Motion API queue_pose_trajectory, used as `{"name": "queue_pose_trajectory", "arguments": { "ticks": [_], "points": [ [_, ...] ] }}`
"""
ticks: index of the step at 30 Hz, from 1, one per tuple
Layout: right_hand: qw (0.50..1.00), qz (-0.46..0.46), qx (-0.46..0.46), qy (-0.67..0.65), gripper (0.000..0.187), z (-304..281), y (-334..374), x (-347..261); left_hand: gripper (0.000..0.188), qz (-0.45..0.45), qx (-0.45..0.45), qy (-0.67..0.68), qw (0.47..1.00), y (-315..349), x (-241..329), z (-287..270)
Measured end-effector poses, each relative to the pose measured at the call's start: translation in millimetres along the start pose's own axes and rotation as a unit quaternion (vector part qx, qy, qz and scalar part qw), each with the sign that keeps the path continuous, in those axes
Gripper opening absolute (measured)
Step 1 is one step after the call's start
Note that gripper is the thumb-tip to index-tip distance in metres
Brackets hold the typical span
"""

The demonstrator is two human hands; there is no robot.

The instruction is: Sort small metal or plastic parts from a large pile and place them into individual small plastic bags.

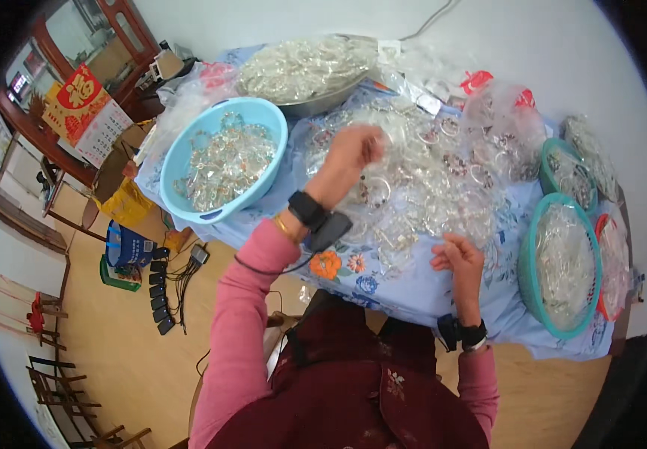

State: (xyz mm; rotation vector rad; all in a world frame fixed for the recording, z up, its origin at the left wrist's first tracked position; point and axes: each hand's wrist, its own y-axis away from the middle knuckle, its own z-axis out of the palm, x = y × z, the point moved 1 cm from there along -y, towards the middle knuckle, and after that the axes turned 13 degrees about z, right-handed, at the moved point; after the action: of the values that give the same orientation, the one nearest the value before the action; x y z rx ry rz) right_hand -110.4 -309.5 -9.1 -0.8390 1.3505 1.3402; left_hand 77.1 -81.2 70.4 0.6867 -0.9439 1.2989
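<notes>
1. We locate the pile of clear plastic packets holding ring-shaped bracelets [443, 194] mid-table, on the table's blue floral cloth [406, 286].
2. We keep the hands apart: left hand [344, 159] over the pile, fingers blurred; right hand [464, 263] at its front edge, fingers loosely bent. We cannot tell whether either grips a packet.
3. Left: we find small clear packets in the light-blue round plastic basin [196, 127].
4. Rear: the wide metal basin [323, 102] is heaped with packets.
5. Right: the teal plastic basket [530, 258] contains clear packets.
</notes>
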Motion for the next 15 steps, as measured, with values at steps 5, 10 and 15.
{"name": "queue_pose_trajectory", "arguments": {
  "ticks": [5, 10, 15],
  "points": [
    [1.0, -0.001, 0.001, 0.002, 0.026, -2.2, 12.9, 5.7, 0.005, 0.271, 0.117, 0.181, 0.938, -60.1, 45.2, -5.9],
    [1.0, -0.005, 0.028, 0.001, 0.023, -8.6, 35.4, 16.4, 0.018, 0.167, 0.003, -0.088, 0.982, -9.8, -1.1, 6.6],
    [0.999, -0.036, 0.019, 0.003, 0.023, -14.8, 40.4, 27.1, 0.016, 0.086, -0.078, -0.168, 0.979, 22.9, -32.6, 1.8]
  ]
}}
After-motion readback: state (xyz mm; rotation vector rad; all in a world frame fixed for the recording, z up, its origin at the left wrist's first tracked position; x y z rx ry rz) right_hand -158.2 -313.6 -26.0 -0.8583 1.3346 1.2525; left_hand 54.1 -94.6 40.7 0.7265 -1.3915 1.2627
